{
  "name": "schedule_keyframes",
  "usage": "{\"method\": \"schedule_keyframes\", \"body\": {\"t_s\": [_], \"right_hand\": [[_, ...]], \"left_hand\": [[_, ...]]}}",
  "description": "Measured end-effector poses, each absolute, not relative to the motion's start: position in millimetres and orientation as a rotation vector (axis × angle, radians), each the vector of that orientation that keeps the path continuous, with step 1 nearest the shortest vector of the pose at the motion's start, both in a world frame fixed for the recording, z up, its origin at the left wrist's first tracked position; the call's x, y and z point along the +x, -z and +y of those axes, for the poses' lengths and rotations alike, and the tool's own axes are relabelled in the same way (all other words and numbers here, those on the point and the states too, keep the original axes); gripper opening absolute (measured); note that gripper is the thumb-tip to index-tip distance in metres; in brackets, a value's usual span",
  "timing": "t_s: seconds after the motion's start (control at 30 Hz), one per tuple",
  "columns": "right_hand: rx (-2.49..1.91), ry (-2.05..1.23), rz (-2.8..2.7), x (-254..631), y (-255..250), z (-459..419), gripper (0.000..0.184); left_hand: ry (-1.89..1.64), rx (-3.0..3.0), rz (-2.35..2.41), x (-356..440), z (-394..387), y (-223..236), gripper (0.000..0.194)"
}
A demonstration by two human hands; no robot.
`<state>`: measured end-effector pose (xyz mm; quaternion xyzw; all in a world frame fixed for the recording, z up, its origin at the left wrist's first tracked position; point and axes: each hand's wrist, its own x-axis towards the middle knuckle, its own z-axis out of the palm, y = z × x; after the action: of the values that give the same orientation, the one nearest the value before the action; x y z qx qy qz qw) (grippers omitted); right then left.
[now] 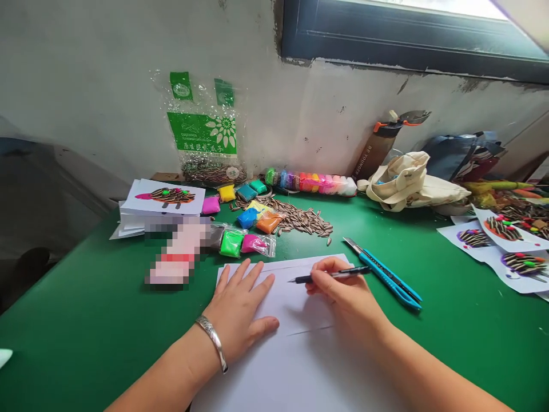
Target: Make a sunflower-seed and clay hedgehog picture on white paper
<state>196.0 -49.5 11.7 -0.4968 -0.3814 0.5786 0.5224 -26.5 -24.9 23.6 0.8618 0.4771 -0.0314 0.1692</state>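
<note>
White paper (291, 366) lies on the green table, with a faint line drawn across its middle and another near its top edge. Flat on the paper's left side rests my left hand (242, 309), fingers spread and a silver bangle at the wrist. My right hand (343, 292) grips a black pen (304, 279), its tip pointing left just over the sheet; I cannot tell whether it touches. To the right of the paper is a blue utility knife (388, 277) with its blade out.
Loose sunflower seeds (306, 219) and several coloured clay packets (231, 243) lie beyond the paper. At the back are a seed bag (206, 137), a clay row (315, 183), a bottle (377, 149) and a cloth bag (412, 186). Seed-decorated pictures (169, 200) are stacked left; more cards (510, 232) lie right.
</note>
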Motion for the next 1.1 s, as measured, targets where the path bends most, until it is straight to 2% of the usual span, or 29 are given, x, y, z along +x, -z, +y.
{"method": "schedule_keyframes", "body": {"t_s": [0.47, 0.73, 1.1], "right_hand": [[-1.100, -1.544, -0.992, 205, -4, -45, 0.032], [-1.284, -1.225, -1.535, 205, -4, -43, 0.024], [-1.214, -1.243, -1.416, 221, -1, -22, 0.027]], "left_hand": [[0.108, 2.427, 1.323, -29, -25, -23, 0.068], [0.059, 2.506, 1.339, -28, -26, -12, 0.066], [0.015, 2.579, 1.427, -7, -23, -2, 0.060]]}}
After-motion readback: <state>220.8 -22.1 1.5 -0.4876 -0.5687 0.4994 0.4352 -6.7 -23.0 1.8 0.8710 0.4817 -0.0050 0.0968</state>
